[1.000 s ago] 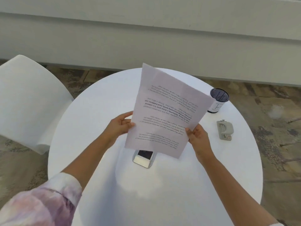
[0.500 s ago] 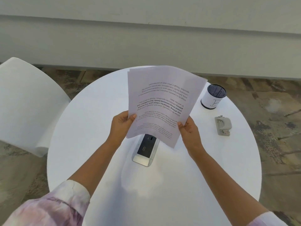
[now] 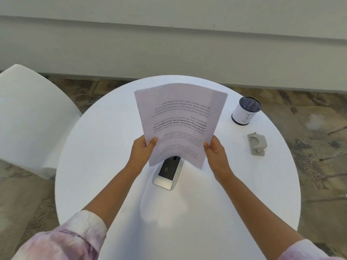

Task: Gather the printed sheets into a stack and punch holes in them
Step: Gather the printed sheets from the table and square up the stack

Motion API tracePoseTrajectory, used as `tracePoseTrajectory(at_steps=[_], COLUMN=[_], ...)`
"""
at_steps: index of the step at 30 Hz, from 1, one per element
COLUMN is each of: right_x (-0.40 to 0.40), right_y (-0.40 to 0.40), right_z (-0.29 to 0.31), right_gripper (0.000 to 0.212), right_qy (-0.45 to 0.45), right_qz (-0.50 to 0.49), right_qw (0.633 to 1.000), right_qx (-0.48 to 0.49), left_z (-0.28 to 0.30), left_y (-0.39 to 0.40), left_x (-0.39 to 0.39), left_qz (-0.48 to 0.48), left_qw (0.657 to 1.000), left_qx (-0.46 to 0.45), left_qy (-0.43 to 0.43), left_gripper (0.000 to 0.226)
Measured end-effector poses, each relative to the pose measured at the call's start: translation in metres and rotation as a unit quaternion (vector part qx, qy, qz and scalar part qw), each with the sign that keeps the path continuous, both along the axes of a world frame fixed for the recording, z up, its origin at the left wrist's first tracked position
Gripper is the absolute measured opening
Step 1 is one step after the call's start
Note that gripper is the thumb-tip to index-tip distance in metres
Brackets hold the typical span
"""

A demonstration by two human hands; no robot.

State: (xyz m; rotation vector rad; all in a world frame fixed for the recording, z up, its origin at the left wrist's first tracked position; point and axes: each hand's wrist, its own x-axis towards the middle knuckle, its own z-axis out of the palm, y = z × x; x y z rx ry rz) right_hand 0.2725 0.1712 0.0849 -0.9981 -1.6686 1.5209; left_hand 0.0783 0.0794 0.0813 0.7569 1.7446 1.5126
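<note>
Where it tilted before, both hands (image 3: 142, 152) square the stack (image 3: 180, 124).

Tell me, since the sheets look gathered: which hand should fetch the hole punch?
Probably the right hand: the hole punch lies on its side of the table, beyond the sheets; the left hand would cross over.

A second ago the sheets (image 3: 180, 124) were held tilted, one corner pointing up and away; they have now swung round so that their top edge runs nearly level, squared up over the middle of the table (image 3: 105, 139). The left hand (image 3: 141, 151) and right hand (image 3: 216, 151) have moved to opposite side edges near the bottom. More of the power socket (image 3: 168, 173) shows beneath the sheets.
</note>
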Motion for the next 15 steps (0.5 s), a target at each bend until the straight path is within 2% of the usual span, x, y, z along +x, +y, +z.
tracePoseTrajectory(at_steps=[5, 7, 9, 12, 15], right_x=[0.003, 0.004, 0.006, 0.006, -0.001], right_y=[0.004, 0.004, 0.004, 0.0, -0.003], right_z=[-0.003, -0.001, -0.001, -0.004, -0.006], right_gripper=[0.02, 0.029, 0.047, 0.077, 0.093], right_qy=[-0.068, -0.08, -0.104, -0.109, -0.075], right_qz=[-0.017, -0.054, -0.104, -0.142, -0.145], right_qw=[0.997, 0.995, 0.989, 0.981, 0.96], right_qx=[0.031, 0.032, 0.025, -0.077, -0.229], left_z=[0.001, 0.002, 0.003, 0.001, -0.002], left_y=[-0.001, -0.002, -0.003, -0.006, -0.005], left_x=[-0.001, -0.002, -0.001, 0.002, 0.014], left_qz=[0.033, 0.04, 0.042, 0.053, 0.076], left_qw=[0.999, 0.997, 0.995, 0.988, 0.964], left_qx=[0.021, 0.033, 0.045, 0.074, 0.12], left_qy=[-0.034, -0.059, -0.081, -0.128, -0.225], left_gripper=[0.018, 0.018, 0.015, 0.018, 0.024])
